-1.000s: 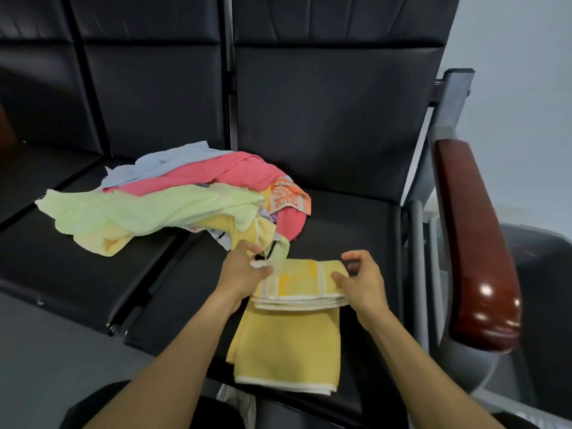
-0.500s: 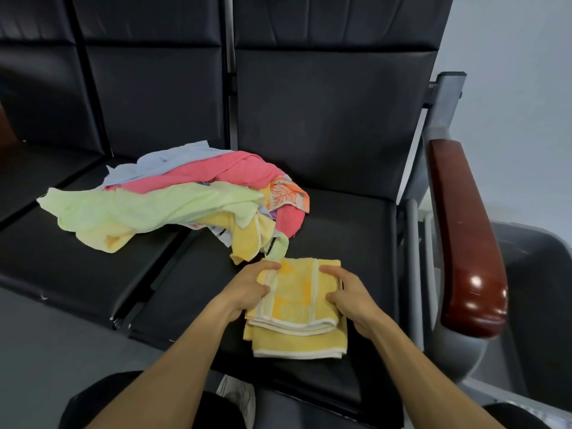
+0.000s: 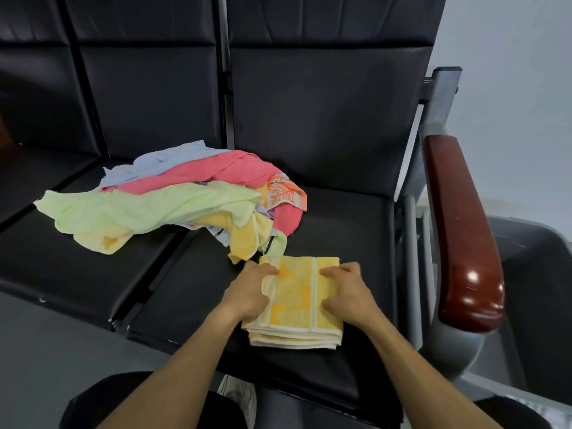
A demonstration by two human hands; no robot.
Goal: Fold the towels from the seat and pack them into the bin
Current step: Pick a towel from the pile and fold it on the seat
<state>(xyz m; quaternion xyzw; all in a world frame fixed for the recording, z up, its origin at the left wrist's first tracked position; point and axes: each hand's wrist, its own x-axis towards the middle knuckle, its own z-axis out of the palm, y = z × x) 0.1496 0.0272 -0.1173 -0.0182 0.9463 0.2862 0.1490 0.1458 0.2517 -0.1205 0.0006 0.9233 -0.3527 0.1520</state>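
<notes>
Presently, one folded yellow towel (image 3: pixel 294 300) is pressed flat by left hand (image 3: pixel 249 291) and right hand (image 3: pixel 348 292); the towel pile (image 3: pixel 173 202) remains unfolded, nothing binned.

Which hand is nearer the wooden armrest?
Right. The right hand rests on the folded yellow towel's armrest side; the left hand is on its far side.

A single head-worn camera looked forward and down (close, wide-angle) over black seats (image 3: pixel 325 243) at arm's length.
</notes>
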